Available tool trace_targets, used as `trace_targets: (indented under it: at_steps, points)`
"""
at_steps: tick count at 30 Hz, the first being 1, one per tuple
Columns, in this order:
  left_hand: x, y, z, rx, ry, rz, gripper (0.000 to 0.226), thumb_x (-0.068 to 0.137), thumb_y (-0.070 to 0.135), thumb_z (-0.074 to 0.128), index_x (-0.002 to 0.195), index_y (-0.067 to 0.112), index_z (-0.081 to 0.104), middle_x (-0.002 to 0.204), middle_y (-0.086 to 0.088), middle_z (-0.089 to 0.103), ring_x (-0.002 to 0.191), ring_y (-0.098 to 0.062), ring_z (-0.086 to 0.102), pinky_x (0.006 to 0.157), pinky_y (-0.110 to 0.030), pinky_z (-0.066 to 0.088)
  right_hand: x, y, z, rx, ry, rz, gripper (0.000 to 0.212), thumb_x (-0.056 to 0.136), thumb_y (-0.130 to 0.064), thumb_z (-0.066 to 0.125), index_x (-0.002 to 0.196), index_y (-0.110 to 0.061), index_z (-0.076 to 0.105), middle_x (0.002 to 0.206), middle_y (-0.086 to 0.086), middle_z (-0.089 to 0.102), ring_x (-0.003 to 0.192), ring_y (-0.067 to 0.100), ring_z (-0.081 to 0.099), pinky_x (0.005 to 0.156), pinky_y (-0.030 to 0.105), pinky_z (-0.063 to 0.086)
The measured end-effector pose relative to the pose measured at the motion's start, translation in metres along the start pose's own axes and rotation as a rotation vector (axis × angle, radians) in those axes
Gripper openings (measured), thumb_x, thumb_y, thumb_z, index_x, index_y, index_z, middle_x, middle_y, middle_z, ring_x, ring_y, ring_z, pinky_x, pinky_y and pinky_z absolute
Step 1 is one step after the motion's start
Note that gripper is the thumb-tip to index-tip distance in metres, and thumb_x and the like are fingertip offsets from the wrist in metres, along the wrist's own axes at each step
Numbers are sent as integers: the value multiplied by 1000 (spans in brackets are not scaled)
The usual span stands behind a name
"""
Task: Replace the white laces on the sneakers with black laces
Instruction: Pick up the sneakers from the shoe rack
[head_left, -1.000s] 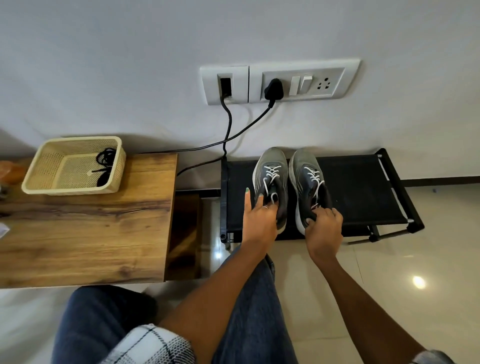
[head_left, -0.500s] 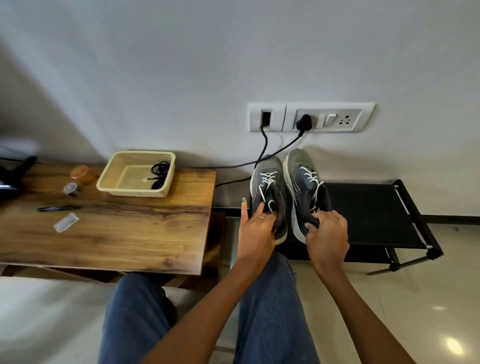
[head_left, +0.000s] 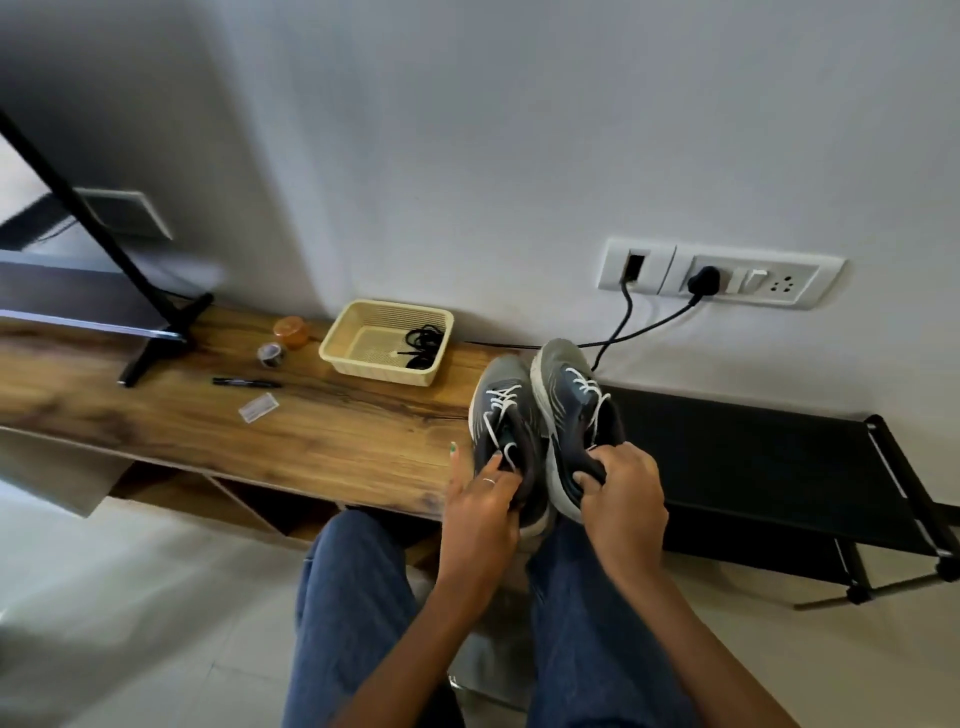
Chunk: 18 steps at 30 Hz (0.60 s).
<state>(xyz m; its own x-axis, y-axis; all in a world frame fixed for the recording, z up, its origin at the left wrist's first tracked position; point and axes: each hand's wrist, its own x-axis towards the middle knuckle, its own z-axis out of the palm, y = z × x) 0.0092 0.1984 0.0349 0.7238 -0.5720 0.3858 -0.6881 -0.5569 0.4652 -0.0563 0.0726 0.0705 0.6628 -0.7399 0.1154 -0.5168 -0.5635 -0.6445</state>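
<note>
Your left hand (head_left: 480, 506) and right hand (head_left: 621, 493) are each gripping a sneaker (head_left: 506, 431) by its heel — pinching loosely, you're risking dropping one onto the floor.

Pen (head_left: 246, 383), 2 small jars (head_left: 291, 331) on wood bench (head_left: 332, 431); black rack (head_left: 753, 467) rt.

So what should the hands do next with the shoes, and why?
Probably set both sneakers down on the wooden table. The left hand holds the left sneaker and the right hand holds the right sneaker, so neither is free to undo the white laces. The black laces wait in the basket.
</note>
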Motion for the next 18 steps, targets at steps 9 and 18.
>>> trace_targets:
  at_steps: [9,18]
  points:
    - [-39,-46,-40,0,77,-215,32,65,-10,69,84,17,68,90,4,71,95,-12,64,121,-31,-6,-26,-40,43,19,-109,-196,15,83,-5,68,96,-12,69,115,3,62,131,21,42,82,35,47]
    - [-57,-84,-46,56,162,-390,40,62,-15,66,92,11,71,100,-7,73,99,-23,68,121,-35,-3,-49,-45,78,-56,-176,-471,23,69,2,79,83,-14,69,87,-3,67,120,29,56,79,31,53]
